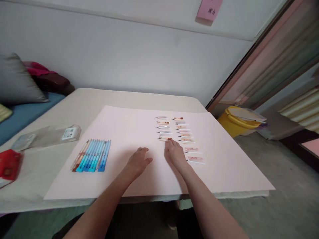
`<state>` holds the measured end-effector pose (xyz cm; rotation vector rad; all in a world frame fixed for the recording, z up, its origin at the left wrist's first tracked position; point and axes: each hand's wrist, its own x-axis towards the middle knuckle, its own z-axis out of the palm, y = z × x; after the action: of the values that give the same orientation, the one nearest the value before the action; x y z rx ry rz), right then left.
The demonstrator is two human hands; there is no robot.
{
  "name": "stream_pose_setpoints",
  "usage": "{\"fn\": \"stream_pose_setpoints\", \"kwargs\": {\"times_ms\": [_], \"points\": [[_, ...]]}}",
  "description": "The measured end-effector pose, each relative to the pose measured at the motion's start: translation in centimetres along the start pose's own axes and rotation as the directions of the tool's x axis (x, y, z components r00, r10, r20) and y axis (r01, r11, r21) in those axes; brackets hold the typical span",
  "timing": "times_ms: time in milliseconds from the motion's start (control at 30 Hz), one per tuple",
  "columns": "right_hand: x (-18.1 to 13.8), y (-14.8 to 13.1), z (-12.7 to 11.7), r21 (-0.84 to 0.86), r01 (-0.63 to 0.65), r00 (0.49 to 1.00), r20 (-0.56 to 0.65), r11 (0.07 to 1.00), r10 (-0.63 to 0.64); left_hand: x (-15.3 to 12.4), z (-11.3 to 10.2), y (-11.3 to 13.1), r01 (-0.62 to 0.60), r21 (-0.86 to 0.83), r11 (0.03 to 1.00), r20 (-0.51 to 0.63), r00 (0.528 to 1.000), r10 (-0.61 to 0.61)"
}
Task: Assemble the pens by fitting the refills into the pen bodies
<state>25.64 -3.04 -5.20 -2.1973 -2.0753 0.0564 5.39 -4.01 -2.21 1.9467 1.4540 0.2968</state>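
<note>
A large pale pink sheet (129, 132) covers most of the table. On it lie two columns of small pen caps or clips (183, 136) with printed patterns. My right hand (175, 153) rests at the lower end of the left column, its fingertips pinched on the nearest piece (164, 138). My left hand (138, 161) lies flat on the sheet just left of it, fingers loosely together, holding nothing. A tight row of blue pens (92, 155) lies on the sheet's left side.
A clear plastic packet (47, 135) and a red object (8, 164) lie on the table (37, 172) at the left. A cushion (17, 79) and bedding sit beyond. A yellow bucket (234, 121) stands on the floor at the right.
</note>
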Motion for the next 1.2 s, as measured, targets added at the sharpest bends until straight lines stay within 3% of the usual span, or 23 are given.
{"fn": "stream_pose_setpoints", "kwargs": {"times_ms": [300, 500, 600, 700, 833, 900, 1033, 1100, 1200], "points": [[-0.1, -1.0, -1.3, -0.082, 0.018, 1.000, 0.007, 0.996, -0.017, -0.3, -0.2, 0.4, 0.032, -0.034, 0.999, 0.011, 0.999, -0.032], [-0.3, -0.5, -0.7, -0.109, 0.072, 0.978, 0.201, 0.991, -0.049, -0.2, 0.3, 0.4, 0.060, -0.348, 0.935, 0.045, 0.998, -0.047], [-0.4, -0.8, -1.1, -0.104, 0.065, 0.978, 0.205, 0.992, -0.042, -0.2, 1.1, 0.4, 0.129, -0.579, 0.805, 0.090, 0.991, -0.095], [-0.9, -1.8, -1.7, -0.031, 0.046, 0.978, 0.205, 0.998, -0.039, -0.3, 2.1, 0.7, 0.263, -0.802, 0.537, 0.179, 0.962, -0.204], [-2.1, -4.2, -1.7, 0.179, 0.150, 0.972, 0.151, 0.972, -0.178, -0.3, 3.2, 0.8, 0.316, -0.919, 0.237, 0.251, 0.930, -0.267], [-2.7, -5.2, -1.5, 0.255, 0.212, 0.965, 0.098, 0.943, -0.243, -0.3, 3.3, 0.7, 0.273, -0.947, 0.170, 0.224, 0.938, -0.263], [-2.6, -5.3, -1.1, 0.406, 0.248, 0.956, 0.044, 0.880, -0.290, -0.4, 2.6, 0.6, 0.185, -0.975, 0.124, 0.138, 0.940, -0.311], [-1.8, -4.0, -1.0, 0.431, 0.194, 0.978, -0.009, 0.881, -0.210, -0.4, 1.9, 0.6, 0.184, -0.977, 0.106, 0.135, 0.924, -0.358], [-0.4, -1.4, -0.5, 0.318, 0.036, 0.993, -0.116, 0.947, 0.001, -0.2, 1.2, 0.5, 0.187, -0.979, 0.076, 0.142, 0.905, -0.402]]}}
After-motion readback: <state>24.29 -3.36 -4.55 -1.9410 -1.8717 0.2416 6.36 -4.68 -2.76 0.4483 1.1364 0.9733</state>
